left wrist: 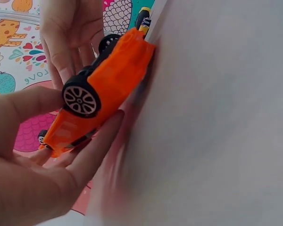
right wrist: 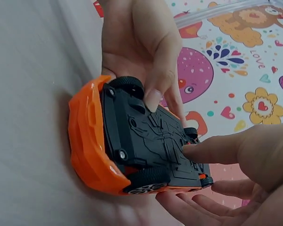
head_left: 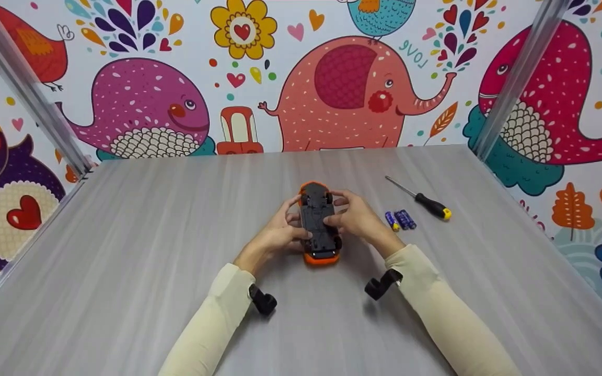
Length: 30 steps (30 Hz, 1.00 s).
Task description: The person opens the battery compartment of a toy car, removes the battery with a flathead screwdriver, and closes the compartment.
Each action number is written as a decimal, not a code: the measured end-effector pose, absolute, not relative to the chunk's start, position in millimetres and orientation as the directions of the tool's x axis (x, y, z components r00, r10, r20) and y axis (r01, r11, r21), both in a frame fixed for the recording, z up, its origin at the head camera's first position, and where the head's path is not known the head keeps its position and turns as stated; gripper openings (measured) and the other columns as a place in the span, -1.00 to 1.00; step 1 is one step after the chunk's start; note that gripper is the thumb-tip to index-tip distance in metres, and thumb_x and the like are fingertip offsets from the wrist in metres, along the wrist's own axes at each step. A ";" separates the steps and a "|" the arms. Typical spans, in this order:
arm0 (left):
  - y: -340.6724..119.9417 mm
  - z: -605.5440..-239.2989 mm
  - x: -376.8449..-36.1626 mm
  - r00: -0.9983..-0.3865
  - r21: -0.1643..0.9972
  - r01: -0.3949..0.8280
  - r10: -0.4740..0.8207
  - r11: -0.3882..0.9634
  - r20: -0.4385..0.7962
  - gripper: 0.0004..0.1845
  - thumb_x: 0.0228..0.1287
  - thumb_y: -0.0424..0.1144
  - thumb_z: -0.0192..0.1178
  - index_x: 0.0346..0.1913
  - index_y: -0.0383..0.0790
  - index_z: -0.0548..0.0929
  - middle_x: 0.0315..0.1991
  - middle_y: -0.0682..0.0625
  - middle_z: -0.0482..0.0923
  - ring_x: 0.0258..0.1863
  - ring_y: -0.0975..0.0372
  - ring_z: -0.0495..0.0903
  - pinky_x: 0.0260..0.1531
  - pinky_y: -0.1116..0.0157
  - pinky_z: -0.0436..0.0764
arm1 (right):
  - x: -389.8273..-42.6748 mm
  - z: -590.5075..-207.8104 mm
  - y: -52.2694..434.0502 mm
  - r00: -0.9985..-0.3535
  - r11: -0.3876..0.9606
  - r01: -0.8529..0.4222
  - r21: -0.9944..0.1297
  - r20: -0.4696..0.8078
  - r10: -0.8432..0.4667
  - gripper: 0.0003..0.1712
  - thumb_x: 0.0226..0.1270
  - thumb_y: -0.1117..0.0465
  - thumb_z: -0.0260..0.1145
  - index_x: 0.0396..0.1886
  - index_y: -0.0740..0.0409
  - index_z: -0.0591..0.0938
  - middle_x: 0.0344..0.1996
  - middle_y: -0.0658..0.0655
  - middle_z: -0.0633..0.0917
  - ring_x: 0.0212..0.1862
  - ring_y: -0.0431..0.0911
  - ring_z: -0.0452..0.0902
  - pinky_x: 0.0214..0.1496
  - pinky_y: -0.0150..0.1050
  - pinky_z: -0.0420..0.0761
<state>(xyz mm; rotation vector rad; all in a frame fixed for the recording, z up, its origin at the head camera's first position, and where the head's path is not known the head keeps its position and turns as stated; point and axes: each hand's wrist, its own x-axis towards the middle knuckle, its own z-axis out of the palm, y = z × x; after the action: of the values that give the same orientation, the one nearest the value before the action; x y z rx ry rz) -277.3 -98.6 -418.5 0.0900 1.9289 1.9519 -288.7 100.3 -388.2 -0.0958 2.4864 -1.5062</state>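
Note:
An orange toy car (head_left: 317, 222) is turned over, its black underside facing up between both hands. My left hand (head_left: 281, 230) grips one side, with the thumb on the underside near a wheel and fingers beneath the body. On the other side my right hand (head_left: 356, 215) holds the car, its thumb pressed on the middle of the black base (right wrist: 165, 136). In the left wrist view the orange body (left wrist: 108, 80) is tilted, with a silver-spoked wheel (left wrist: 81, 100) beside the left thumb. The roof is mostly hidden.
Several small purple batteries (head_left: 404, 219) lie on the grey table (head_left: 139, 250), right of the right hand. Behind them is a screwdriver (head_left: 431, 206) with a black and yellow handle. A patterned wall (head_left: 249, 104) stands along the table's back edge.

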 end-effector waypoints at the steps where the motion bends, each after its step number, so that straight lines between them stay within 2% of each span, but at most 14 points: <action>1: -99.3 -417.2 -277.0 -0.924 0.974 -0.222 0.312 0.035 -0.222 0.07 0.12 -0.64 0.25 0.58 0.17 0.03 0.36 -0.24 0.35 0.10 -0.03 0.63 -0.06 0.06 0.73 | -287.6 -387.3 99.7 -0.971 0.471 0.063 -0.880 -0.164 -0.176 -0.14 0.26 0.36 0.41 0.52 0.01 0.30 0.34 0.27 0.44 0.25 0.16 0.53 0.03 -0.06 0.73; 8: -103.5 -412.9 -277.8 -0.943 0.982 -0.162 0.276 0.101 -0.185 0.04 0.13 -0.57 0.30 0.58 0.16 0.07 0.41 -0.24 0.31 0.01 -0.03 0.68 -0.11 0.03 0.75 | -279.8 -380.3 95.5 -0.971 0.477 0.081 -0.875 -0.178 -0.162 -0.12 0.28 0.27 0.42 0.55 0.00 0.25 0.38 0.23 0.44 0.33 0.15 0.46 0.19 0.01 0.67; 15: -104.8 -411.2 -276.6 -0.947 0.984 -0.142 0.274 0.106 -0.166 -0.02 0.19 -0.49 0.30 0.58 0.15 0.09 0.45 -0.22 0.29 -0.05 0.01 0.69 -0.11 0.03 0.75 | -278.1 -379.1 94.8 -0.969 0.435 0.104 -0.894 -0.190 -0.159 -0.11 0.29 0.28 0.42 0.56 0.00 0.23 0.40 0.23 0.42 0.35 0.15 0.43 0.23 0.04 0.64; 23: -108.8 -410.6 -279.1 -0.953 0.988 -0.149 0.262 0.032 -0.152 -0.40 0.52 -0.17 0.09 0.52 0.04 0.17 0.41 -0.21 0.39 0.07 -0.04 0.67 -0.27 0.12 0.77 | -279.1 -381.4 94.6 -0.976 0.460 0.055 -0.886 -0.145 -0.164 -0.11 0.26 0.30 0.43 0.54 0.04 0.25 0.38 0.26 0.44 0.32 0.17 0.47 0.13 -0.02 0.70; 26: -109.9 -412.2 -280.9 -0.957 0.987 -0.159 0.248 -0.024 -0.148 -0.43 0.57 -0.11 0.01 0.52 -0.06 0.15 0.43 -0.25 0.37 0.08 -0.07 0.63 -0.32 0.11 0.77 | -279.9 -383.5 92.8 -0.978 0.454 0.026 -0.891 -0.116 -0.173 -0.08 0.21 0.33 0.44 0.54 0.11 0.24 0.35 0.31 0.45 0.28 0.19 0.49 0.05 -0.06 0.73; 30: -110.6 -413.6 -282.1 -0.960 0.986 -0.152 0.246 -0.066 -0.132 -0.42 0.58 -0.15 -0.01 0.54 -0.18 0.16 0.43 -0.27 0.37 0.05 -0.06 0.62 -0.34 0.10 0.78 | -279.1 -385.6 90.9 -0.979 0.457 0.002 -0.890 -0.095 -0.179 -0.04 0.19 0.31 0.46 0.55 0.16 0.21 0.32 0.35 0.45 0.26 0.21 0.50 0.03 -0.05 0.74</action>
<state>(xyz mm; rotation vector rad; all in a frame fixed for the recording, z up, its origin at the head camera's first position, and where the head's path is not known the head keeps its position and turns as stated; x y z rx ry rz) -282.1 -110.6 -413.6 0.1011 1.9383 2.1113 -279.1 90.9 -385.6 -0.1554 2.5280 -1.5439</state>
